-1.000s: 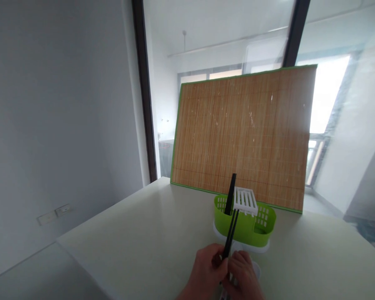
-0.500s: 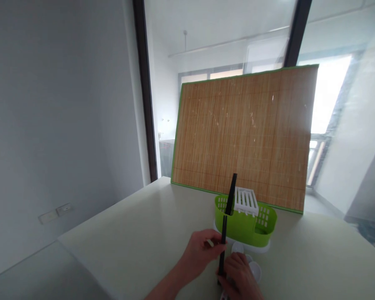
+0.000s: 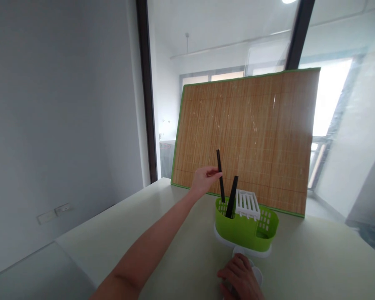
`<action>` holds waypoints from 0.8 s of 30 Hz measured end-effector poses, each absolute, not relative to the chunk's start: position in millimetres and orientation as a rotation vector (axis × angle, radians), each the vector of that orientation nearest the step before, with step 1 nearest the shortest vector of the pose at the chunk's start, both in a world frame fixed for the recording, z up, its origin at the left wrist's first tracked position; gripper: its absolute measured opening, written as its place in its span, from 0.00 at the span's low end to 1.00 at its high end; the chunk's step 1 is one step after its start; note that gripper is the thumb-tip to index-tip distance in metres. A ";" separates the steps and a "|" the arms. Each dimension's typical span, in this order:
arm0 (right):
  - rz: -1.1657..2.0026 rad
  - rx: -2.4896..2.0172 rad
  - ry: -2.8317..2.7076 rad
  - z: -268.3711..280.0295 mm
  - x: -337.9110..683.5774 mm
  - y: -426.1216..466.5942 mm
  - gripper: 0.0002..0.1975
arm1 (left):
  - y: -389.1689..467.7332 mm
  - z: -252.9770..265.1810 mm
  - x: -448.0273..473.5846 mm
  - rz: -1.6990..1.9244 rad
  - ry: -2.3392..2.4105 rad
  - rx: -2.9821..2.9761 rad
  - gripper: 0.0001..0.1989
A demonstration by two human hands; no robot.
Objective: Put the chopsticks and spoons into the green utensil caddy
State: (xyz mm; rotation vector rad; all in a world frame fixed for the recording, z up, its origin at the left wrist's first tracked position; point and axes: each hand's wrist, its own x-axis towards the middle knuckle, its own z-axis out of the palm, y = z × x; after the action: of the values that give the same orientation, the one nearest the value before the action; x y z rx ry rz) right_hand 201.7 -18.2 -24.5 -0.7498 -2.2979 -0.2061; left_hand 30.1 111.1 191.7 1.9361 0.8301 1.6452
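Observation:
My left hand (image 3: 205, 180) pinches a pair of black chopsticks (image 3: 220, 177) between thumb and fingers. They stand nearly upright, with their lower ends at the left end of a green drainer basket (image 3: 237, 230). Inside that left compartment more black chopsticks (image 3: 232, 198) lean to the right. A white slatted rack (image 3: 248, 203) sits over the basket's middle, and a white tray (image 3: 220, 238) is under it. My right hand (image 3: 238, 276) rests low in front of the basket, fingers curled over something hidden. White spoon-like pieces (image 3: 257, 274) show beside and beyond it.
The basket stands on a pale table (image 3: 156, 208). A bamboo mat (image 3: 243, 133) with green edging stands upright behind it, against a glass partition with dark frames (image 3: 148, 91). A grey wall (image 3: 65, 104) with sockets (image 3: 62, 209) is at the left.
My left hand has carried the chopsticks up and away, from beside my right hand to the basket's left end. My right hand has let go of them and stays low in front.

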 end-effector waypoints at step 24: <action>-0.494 -0.724 -2.251 -46.9 203.5 -6.5 0.05 | 202.9 93.6 71.0 0.988 0.933 2.075 0.13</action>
State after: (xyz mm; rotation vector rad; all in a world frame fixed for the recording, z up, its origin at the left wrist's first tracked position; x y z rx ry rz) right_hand 203.5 -6.5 -46.9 -0.7242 -2.2512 -0.4937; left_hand 71.0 202.9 93.6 2.0749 0.9328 0.9879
